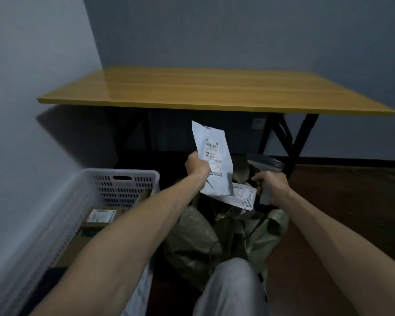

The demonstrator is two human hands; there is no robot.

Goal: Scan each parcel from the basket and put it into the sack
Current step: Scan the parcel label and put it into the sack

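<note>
- Left hand (197, 166): fingers curled tight on the left edge of a white parcel (212, 156), held upright, label facing the camera.
- Right hand (270, 187): fingers wrapped around the scanner (265, 166) grip, at 3 o'clock of the parcel.
- Sack (198, 238): at 6 o'clock below both hands, a second parcel (242, 197) lying at its mouth.
- Basket (82, 192): at 8 o'clock, with boxes (100, 218) inside.

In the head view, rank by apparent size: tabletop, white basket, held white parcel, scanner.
1. Tabletop
2. White basket, though nearness to the camera inflates it
3. White parcel in the left hand
4. Scanner in the right hand
</note>
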